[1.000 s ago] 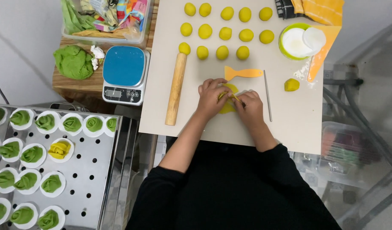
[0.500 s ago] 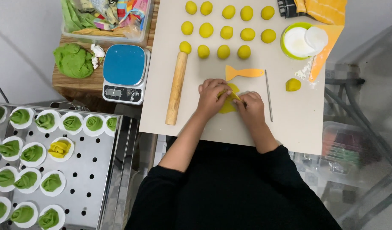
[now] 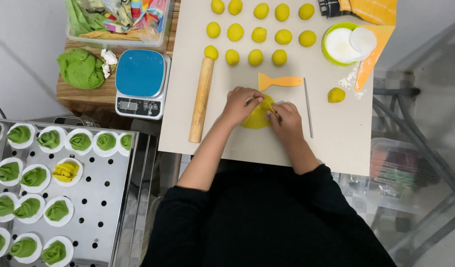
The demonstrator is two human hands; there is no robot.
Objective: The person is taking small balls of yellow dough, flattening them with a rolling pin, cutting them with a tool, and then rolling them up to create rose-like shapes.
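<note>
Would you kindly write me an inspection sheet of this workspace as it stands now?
Surface: beige work board, flour dusted near the bowl.
Job's things: flat yellow dough piece, pinched by both hands.
Clutter: wooden rolling pin; orange plastic scraper; thin metal rod; yellow dough balls; green-rimmed flour bowl; blue-topped kitchen scale.
Grippers: left hand and right hand both closed on the dough.
Cables: nothing seen.
Surroundings: perforated steel tray of green dumplings; green dough lump.

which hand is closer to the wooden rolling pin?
Left. The left hand rests on the flat yellow dough piece, just right of the wooden rolling pin. The right hand is on the dough's far side, nearer the thin metal rod.
</note>
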